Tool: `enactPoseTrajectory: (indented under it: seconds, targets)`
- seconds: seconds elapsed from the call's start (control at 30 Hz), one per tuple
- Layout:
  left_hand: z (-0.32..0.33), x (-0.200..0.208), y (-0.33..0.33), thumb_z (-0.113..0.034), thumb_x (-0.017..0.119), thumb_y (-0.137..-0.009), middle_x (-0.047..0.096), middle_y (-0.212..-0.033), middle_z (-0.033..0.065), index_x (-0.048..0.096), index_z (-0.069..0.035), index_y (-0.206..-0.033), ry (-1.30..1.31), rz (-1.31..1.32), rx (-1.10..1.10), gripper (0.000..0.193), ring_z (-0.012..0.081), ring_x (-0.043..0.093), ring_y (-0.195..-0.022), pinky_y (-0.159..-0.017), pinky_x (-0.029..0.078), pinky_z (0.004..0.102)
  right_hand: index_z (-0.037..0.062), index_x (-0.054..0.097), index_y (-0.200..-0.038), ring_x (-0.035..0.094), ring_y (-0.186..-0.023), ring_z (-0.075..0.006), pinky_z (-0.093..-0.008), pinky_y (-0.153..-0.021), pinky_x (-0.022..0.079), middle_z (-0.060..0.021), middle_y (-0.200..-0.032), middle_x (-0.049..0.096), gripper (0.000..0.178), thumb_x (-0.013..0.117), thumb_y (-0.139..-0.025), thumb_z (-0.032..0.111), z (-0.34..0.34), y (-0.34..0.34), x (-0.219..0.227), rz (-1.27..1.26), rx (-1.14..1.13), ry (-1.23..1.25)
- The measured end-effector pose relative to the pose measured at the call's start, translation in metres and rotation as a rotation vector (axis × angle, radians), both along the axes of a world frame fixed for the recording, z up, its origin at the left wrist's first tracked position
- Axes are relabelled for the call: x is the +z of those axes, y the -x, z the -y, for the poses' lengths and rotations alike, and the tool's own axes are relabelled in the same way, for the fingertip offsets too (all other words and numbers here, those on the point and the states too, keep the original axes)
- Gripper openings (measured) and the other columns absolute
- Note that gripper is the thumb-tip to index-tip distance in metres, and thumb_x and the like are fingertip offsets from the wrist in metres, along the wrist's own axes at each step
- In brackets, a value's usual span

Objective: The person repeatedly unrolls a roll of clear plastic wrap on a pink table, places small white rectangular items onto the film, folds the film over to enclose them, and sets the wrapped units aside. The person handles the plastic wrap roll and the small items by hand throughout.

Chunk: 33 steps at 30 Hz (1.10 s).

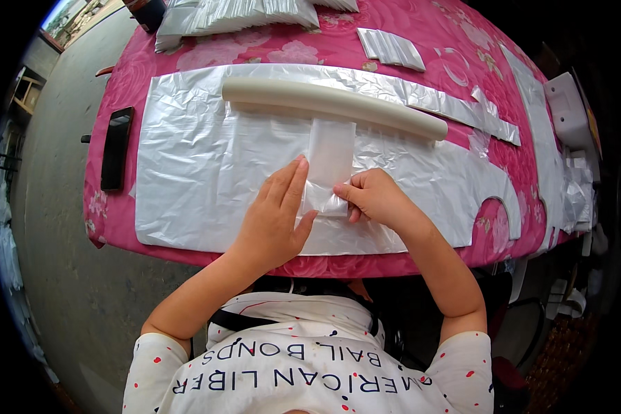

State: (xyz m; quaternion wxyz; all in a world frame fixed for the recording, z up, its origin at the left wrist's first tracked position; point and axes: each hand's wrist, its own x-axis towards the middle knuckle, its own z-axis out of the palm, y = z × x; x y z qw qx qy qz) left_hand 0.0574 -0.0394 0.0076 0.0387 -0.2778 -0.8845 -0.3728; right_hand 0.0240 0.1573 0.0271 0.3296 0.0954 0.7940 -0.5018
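Note:
A folded translucent plastic bag (332, 153) lies upright on a large flat stack of white plastic bags (186, 172). My right hand (376, 196) pinches its lower right edge between thumb and fingertips. Flat along its left side rests my left hand (276, 207), fingers stretched out and thumb apart, holding nothing. Just beyond the folded bag, a long cream-coloured tube (334, 107) lies across the stack, slanting down to the right. The bag's top end reaches close to this tube.
A pink flowered cloth (276, 265) covers the table. A black phone (117, 148) lies at the left. Folded bags (248, 15) are heaped at the back, with a smaller bundle (391, 48) right of them. A white plastic box-like object (569, 107) stands at the right edge.

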Motion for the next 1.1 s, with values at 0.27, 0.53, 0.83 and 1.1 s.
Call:
enactPoseTrajectory:
  seconds: [0.27,0.53,0.83,1.1]
  targets:
    - [-0.020,-0.020,-0.015,-0.033,0.059,-0.078,0.023,-0.143,0.0203,0.025,0.006,-0.135,0.380,-0.020,-0.075,0.077,0.0326,0.019,-0.135,-0.109,0.017,0.0424,-0.0025,0.061,-0.071,0.059,-0.049,-0.0113,-0.0239,-0.045,0.042,-0.0054,-0.057,0.058,0.029,0.061,-0.083,0.024,-0.001,-0.001,-0.005,-0.007,-0.020,0.013]
    - [-0.020,-0.021,-0.011,-0.032,0.061,-0.075,0.030,-0.140,0.0205,0.031,0.006,-0.132,0.360,-0.053,-0.050,0.075,0.0310,0.028,-0.131,-0.107,0.022,0.0412,0.0024,0.056,-0.101,0.060,-0.076,-0.0229,-0.0338,-0.069,0.048,-0.0120,-0.086,0.062,0.044,0.075,-0.066,0.022,0.012,-0.035,0.004,-0.500,0.050,-0.384]
    - [-0.020,-0.011,0.005,-0.011,0.059,-0.066,0.049,-0.123,0.0189,0.046,0.008,-0.119,0.384,-0.229,-0.042,0.058,0.0286,0.049,-0.113,-0.092,0.040,0.0378,0.0033,0.049,-0.123,0.042,-0.120,-0.0290,-0.0387,-0.102,0.034,-0.0137,-0.127,0.048,0.066,0.074,-0.064,0.020,-0.016,-0.016,-0.020,-1.173,0.596,-0.393]
    - [-0.013,-0.008,0.013,-0.004,0.056,-0.070,0.056,-0.115,0.0167,0.053,0.005,-0.112,0.420,-0.298,-0.159,0.043,0.0255,0.054,-0.107,-0.088,0.043,0.0352,0.0037,0.054,-0.116,0.047,-0.116,-0.0294,-0.0369,-0.097,0.039,-0.0121,-0.124,0.050,0.054,0.063,-0.064,0.004,-0.021,-0.011,-0.012,-1.081,0.570,-0.199]
